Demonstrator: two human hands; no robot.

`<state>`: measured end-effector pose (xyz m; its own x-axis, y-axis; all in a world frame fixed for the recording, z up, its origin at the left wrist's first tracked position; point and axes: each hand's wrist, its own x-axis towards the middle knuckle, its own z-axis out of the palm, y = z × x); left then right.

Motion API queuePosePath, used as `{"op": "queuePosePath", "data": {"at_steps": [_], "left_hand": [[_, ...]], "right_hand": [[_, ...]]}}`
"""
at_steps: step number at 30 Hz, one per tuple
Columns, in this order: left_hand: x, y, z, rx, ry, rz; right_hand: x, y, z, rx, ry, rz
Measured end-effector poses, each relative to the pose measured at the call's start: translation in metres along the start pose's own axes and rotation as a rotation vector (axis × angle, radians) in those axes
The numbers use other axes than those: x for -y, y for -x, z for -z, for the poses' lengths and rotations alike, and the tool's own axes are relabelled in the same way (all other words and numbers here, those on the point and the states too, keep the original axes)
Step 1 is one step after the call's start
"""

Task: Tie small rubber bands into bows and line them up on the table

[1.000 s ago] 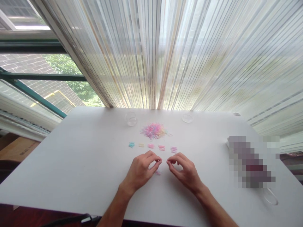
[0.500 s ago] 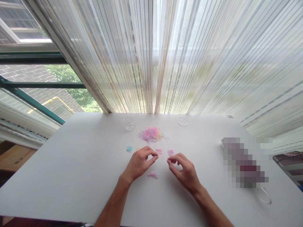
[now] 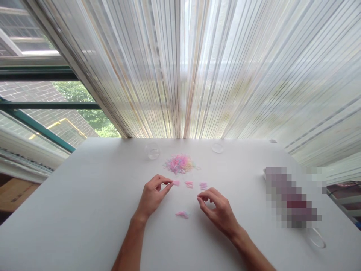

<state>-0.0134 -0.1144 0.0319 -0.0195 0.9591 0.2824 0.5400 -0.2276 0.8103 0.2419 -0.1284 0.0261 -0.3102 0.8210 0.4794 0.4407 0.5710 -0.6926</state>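
A pile of tiny pastel rubber bands [image 3: 179, 164] lies mid-table on the white table [image 3: 84, 210]. In front of it sit small sorted clusters: pink ones [image 3: 176, 183], [image 3: 188, 184] and a purple one [image 3: 203, 185]. My left hand [image 3: 153, 194] is pinched, fingertips at the row of clusters just left of the first pink cluster; it covers the clusters further left. My right hand [image 3: 218, 209] hovers curled, thumb and finger pinched together. A small pink clump [image 3: 182, 214] lies between my hands.
A clear cup [image 3: 152, 151] and a clear lid [image 3: 217, 148] stand near the table's far edge, under striped sheer curtains. A blurred-out object [image 3: 291, 197] lies at the right, with a clear ring-shaped lid [image 3: 316, 238] near the right front.
My left hand moved away from the right hand, up and left to the row of clusters. The pink clump that was beneath my fingers now lies uncovered. My right hand stayed nearly still.
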Motion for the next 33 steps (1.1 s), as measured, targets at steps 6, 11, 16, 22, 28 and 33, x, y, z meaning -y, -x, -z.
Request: {"op": "queuePosePath", "data": {"at_steps": [6, 11, 16, 22, 28, 33], "left_hand": [[-0.0032, 0.0008, -0.0014, -0.015, 0.039, 0.001], [-0.0026, 0.0013, -0.0014, -0.012, 0.033, -0.011], [-0.0013, 0.0009, -0.0012, 0.012, -0.011, -0.001], [-0.0037, 0.0008, -0.0021, 0.012, -0.002, -0.001], [-0.0018, 0.0002, -0.0029, -0.003, 0.054, 0.006], [-0.0045, 0.0014, -0.0051, 0.047, 0.224, 0.025]], "right_hand": [[0.0002, -0.0014, -0.0007, 0.016, 0.013, 0.003], [0.0012, -0.0020, -0.0007, 0.022, 0.009, 0.010], [0.0031, -0.0026, 0.0000, 0.031, 0.001, 0.013], [0.0021, -0.0011, -0.0003, 0.041, -0.007, 0.006], [0.0026, -0.0015, 0.0009, 0.053, -0.006, 0.002], [0.0040, -0.0022, 0.0010, 0.020, -0.004, 0.022]]}}
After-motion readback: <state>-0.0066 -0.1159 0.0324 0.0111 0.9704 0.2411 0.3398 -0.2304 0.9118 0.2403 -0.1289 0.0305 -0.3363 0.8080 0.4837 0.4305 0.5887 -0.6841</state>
